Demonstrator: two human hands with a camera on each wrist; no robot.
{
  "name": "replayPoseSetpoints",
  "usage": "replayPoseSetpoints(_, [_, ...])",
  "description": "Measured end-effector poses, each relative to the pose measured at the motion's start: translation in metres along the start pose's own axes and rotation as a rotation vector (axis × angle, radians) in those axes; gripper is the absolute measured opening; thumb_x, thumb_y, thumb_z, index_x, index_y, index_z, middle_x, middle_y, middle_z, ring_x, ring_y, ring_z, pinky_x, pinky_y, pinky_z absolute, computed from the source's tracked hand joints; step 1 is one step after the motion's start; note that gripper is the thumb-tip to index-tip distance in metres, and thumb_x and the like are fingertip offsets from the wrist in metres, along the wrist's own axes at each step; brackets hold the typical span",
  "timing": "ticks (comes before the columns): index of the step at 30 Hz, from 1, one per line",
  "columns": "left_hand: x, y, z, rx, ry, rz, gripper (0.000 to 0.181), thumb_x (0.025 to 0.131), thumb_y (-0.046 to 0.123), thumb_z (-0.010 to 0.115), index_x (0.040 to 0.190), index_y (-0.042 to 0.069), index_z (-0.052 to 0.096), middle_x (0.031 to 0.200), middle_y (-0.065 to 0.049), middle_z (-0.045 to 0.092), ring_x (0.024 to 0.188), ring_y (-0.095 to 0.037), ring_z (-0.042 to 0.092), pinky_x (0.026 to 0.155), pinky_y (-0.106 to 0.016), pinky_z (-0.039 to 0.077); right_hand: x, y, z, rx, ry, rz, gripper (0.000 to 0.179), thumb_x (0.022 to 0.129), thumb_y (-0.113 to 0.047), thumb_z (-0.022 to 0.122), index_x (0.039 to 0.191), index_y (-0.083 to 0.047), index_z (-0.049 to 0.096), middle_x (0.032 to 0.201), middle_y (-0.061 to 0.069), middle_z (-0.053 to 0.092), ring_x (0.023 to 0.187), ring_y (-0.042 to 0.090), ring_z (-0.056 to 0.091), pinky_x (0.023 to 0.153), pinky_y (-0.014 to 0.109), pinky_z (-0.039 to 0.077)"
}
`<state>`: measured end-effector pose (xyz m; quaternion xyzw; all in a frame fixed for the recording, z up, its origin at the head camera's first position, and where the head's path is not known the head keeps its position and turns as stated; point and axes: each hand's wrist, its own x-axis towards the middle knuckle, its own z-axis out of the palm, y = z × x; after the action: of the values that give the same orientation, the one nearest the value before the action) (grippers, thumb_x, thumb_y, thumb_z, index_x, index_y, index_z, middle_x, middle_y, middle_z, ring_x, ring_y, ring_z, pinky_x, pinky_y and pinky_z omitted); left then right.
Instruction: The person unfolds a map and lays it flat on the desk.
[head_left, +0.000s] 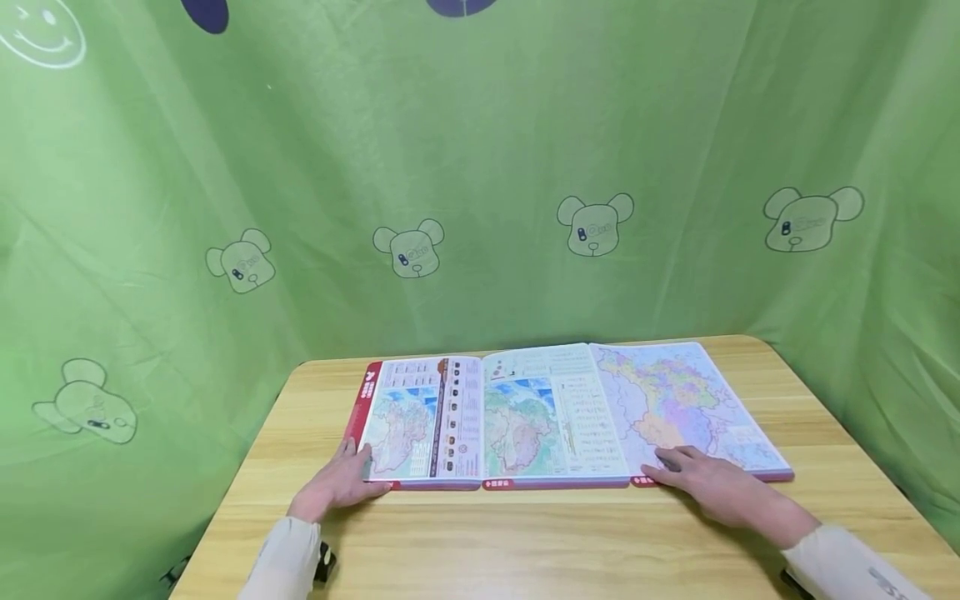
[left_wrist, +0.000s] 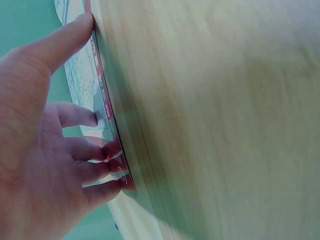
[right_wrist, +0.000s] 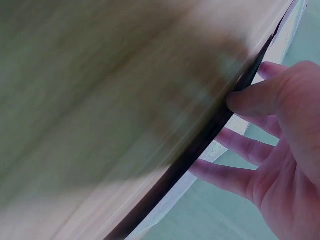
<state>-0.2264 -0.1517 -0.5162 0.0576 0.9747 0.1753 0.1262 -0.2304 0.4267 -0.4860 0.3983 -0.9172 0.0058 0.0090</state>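
An open atlas (head_left: 520, 429) with colourful map pages lies spread in three panels on the wooden table, its near edge toward me. My left hand (head_left: 342, 479) touches its near left corner, the fingers at the red left border and the thumb at the near edge. In the left wrist view the fingertips (left_wrist: 114, 165) meet the red border, with the left hand (left_wrist: 45, 135) spread around the corner. My right hand (head_left: 712, 483) rests at the near edge of the right panel (head_left: 660, 400). In the right wrist view its thumb (right_wrist: 255, 98) lies against the dark edge, and the fingers reach over the page.
The light wooden table (head_left: 480, 542) extends in front of the atlas and on both sides. A green curtain (head_left: 495, 167) with bear-head drawings hangs right behind the table's far edge and round both sides.
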Motion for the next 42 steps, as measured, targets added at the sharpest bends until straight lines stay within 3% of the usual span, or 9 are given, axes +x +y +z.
replayPoseSetpoints(7, [-0.0006, 0.0006, 0.0002, -0.012, -0.003, -0.001, 0.094, 0.079, 0.057, 0.066, 0.143, -0.005, 0.034, 0.149, -0.033, 0.017, 0.138, -0.046, 0.011, 0.108, -0.057, 0.022, -0.0001, -0.0006, -0.0037, 0.029, -0.043, 0.032, 0.065, 0.074, 0.012, 0.06, 0.131, -0.019, 0.058, 0.133, 0.022, 0.049, 0.114, 0.044, 0.048, 0.076, 0.058, 0.051])
replayPoseSetpoints(24, [-0.0002, -0.0003, 0.0002, 0.002, -0.015, -0.022, 0.093, 0.081, 0.057, 0.065, 0.142, -0.007, 0.035, 0.149, -0.034, 0.016, 0.138, -0.046, 0.011, 0.11, -0.056, 0.02, 0.0001, 0.0041, 0.0021, -0.018, -0.013, -0.008, 0.073, 0.068, 0.018, 0.061, 0.131, -0.018, 0.059, 0.131, 0.023, 0.05, 0.11, 0.045, 0.05, 0.07, 0.054, 0.054])
replayPoseSetpoints(42, [0.0002, 0.0025, -0.0021, 0.025, 0.0, -0.009, 0.092, 0.08, 0.054, 0.067, 0.142, -0.006, 0.036, 0.149, -0.032, 0.018, 0.138, -0.045, 0.013, 0.109, -0.055, 0.023, -0.0002, 0.0024, 0.0048, -0.027, 0.016, 0.009, 0.072, 0.067, 0.018, 0.061, 0.13, -0.017, 0.059, 0.13, 0.023, 0.051, 0.111, 0.044, 0.05, 0.077, 0.056, 0.051])
